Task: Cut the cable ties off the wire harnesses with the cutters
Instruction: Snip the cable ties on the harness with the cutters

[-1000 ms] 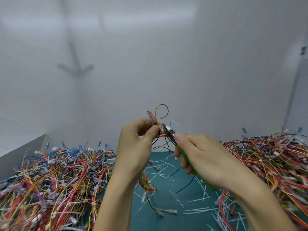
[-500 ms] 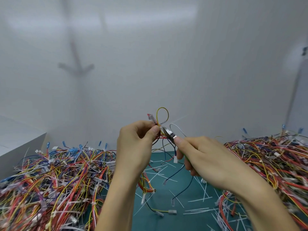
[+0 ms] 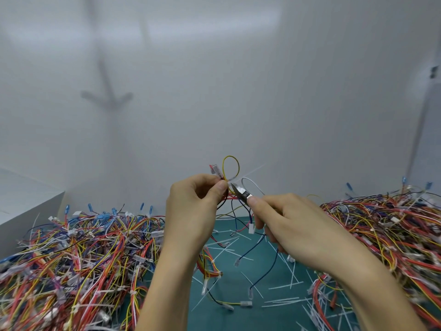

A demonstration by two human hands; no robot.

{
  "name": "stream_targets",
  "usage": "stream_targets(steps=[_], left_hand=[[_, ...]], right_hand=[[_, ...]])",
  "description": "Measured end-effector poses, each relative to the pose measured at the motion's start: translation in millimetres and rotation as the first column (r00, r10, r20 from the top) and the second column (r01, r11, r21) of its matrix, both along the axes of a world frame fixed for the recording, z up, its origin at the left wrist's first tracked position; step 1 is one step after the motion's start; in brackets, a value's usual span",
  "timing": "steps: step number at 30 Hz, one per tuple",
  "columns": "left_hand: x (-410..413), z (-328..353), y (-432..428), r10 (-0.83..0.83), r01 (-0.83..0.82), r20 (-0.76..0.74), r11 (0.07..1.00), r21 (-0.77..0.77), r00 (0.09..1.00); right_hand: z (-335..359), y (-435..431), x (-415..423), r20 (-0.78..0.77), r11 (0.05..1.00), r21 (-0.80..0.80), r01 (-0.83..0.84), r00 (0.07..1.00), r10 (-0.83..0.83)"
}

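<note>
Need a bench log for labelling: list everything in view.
harness: one, mixed colours, held up at centre
cutters: one, metal tip showing, against the harness
tie: one, white, on the harness at the cutters' tip, faint
left pile: one, mixed colours, lower left
right pile: one, mixed colours, lower right
cut ties: many, white, scattered between the piles
mat: one, teal, under everything
box: one, white, far left
wall: one, white, behind
left hand: one, pinches the harness
right hand: one, grips the cutters
</note>
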State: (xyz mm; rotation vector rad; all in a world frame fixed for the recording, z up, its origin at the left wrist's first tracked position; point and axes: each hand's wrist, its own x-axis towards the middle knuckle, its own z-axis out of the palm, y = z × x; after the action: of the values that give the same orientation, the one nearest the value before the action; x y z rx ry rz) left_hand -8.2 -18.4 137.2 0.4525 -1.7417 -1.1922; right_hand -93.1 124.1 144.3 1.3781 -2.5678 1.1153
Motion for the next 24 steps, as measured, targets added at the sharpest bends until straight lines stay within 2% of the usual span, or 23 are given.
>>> stream_targets(steps=[11,24], left_hand=[[0.9,1.0,-0.4,0.036,-0.031,0.057,0.996,-0.08,0.998],[0.3,1.0,-0.3,0.057,-0.05,0.069,0.994,-0.097,0.996]], right_hand=[[-1.8,-1.7,-1.3,-0.045,1.0,0.006,0.009,0.999,-0.008],[-2.5,-1.5,-2.7,-0.053,1.0,0.012,0.003,0.999,-0.002]])
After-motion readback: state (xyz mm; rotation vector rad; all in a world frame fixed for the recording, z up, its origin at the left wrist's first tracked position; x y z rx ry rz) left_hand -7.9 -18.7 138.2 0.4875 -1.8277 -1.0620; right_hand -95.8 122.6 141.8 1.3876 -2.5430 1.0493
